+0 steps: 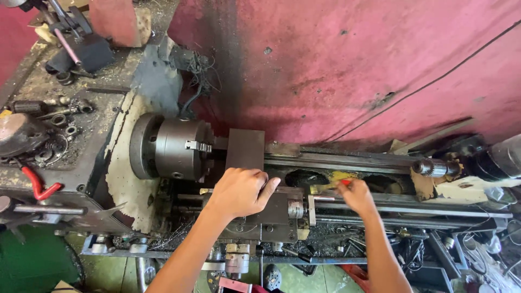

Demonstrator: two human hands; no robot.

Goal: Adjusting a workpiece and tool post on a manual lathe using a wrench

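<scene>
Steel-grey, oily lathe carriage block (pixel 271 214) sits dead centre, long bed running nine to three. Left hand (pixel 239 191) draped on top, fingers curled over its edge. Right hand (pixel 355 194) just at three o'clock, pinching a small red-tipped piece (pixel 345 183). Round grey chuck (pixel 176 149) at ten o'clock.

pink-red wall (pixel 347 59) fills upper right of frame, pitted, with a dark sooty streak near centre-left and a thin black cable (pixel 434 81) running diagonally across it. grimy workbench top (pixel 32 92) in upper left, littered with metal shavings and small parts. greenish floor (pixel 32 266) at lower left. daylight, even, no hard shadows.
</scene>
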